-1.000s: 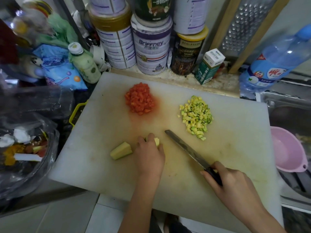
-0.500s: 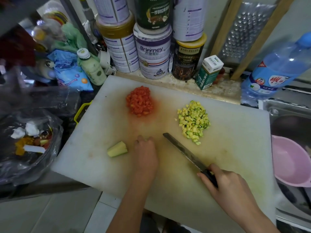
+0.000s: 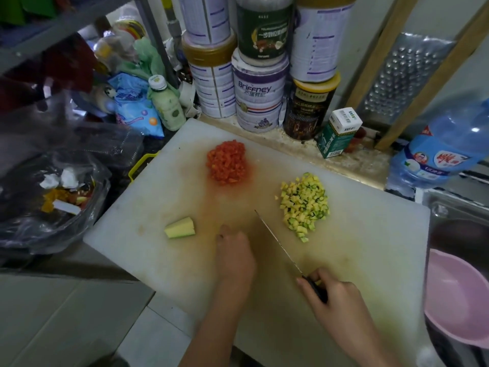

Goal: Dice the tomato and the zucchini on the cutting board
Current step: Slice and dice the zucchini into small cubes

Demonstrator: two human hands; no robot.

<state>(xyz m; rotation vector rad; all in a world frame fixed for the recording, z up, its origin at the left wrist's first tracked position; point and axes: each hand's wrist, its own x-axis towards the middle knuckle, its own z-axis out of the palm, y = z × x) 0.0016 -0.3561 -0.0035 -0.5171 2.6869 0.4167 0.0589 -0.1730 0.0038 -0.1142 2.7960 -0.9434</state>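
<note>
On the white cutting board (image 3: pixel 370 234), a pile of diced tomato (image 3: pixel 227 162) lies at the back and a pile of diced zucchini (image 3: pixel 304 205) to its right. An uncut zucchini chunk (image 3: pixel 180 228) sits at the front left. My left hand (image 3: pixel 234 258) is just right of that chunk, fingers curled down onto the board. They cover a small zucchini piece, which is hidden from view. My right hand (image 3: pixel 336 300) grips the black handle of the knife (image 3: pixel 277 245). Its blade stands on edge right beside my left fingers.
Stacked tins (image 3: pixel 259 96), a small green carton (image 3: pixel 336 136) and a small bottle (image 3: pixel 165 104) line the board's back edge. A large water bottle (image 3: pixel 444 149) and a grater (image 3: pixel 404 72) stand at the right. A pink bowl (image 3: pixel 460 298) sits in the sink, and a scrap bag (image 3: pixel 50 197) lies left.
The zucchini piece seen at my left fingertips is now covered by that hand. The knife blade has turned onto its edge and moved in beside my left fingers.
</note>
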